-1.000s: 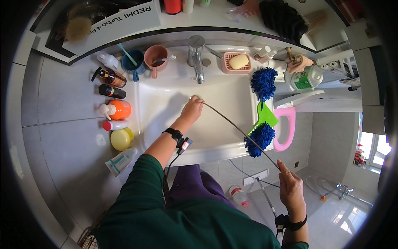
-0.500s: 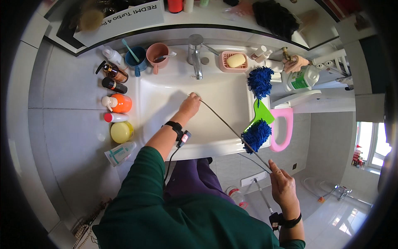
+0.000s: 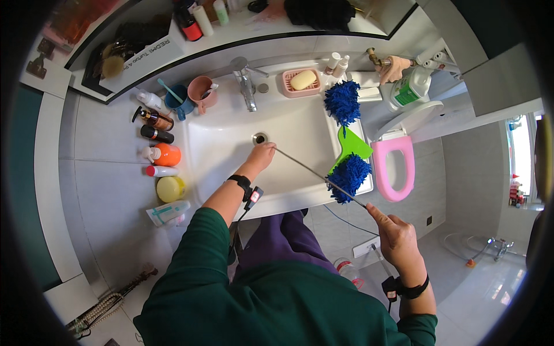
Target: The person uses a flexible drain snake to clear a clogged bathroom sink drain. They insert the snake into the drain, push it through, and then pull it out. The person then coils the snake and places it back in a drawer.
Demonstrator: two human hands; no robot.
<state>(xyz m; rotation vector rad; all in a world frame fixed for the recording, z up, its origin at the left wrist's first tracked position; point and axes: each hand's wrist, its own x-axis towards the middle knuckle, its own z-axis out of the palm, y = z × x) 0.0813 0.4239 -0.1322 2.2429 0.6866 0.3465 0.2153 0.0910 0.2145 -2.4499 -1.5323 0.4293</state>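
Observation:
A long, thin, dark grey rod, which looks like a wire drain-cleaning tool, slants across the white sink. My left hand is closed on its upper left end, just below the round drain hole. Past the sink's front right edge, my right hand grips the other part, its index finger laid along the rod. The rod passes over a shaggy blue pad on the sink's right rim. Above that pad lie a green plastic piece and a second shaggy blue pad.
A chrome faucet and a soap dish with yellow soap stand behind the basin. Cups, including a pink cup, and several bottles line the left. To the right is a pink toilet seat; a white-headed floor tool lies below.
The view has shifted and turned, and the drain hole beyond my left hand now shows. Both hands keep hold of the rod; my left hand sits slightly nearer me, below the drain.

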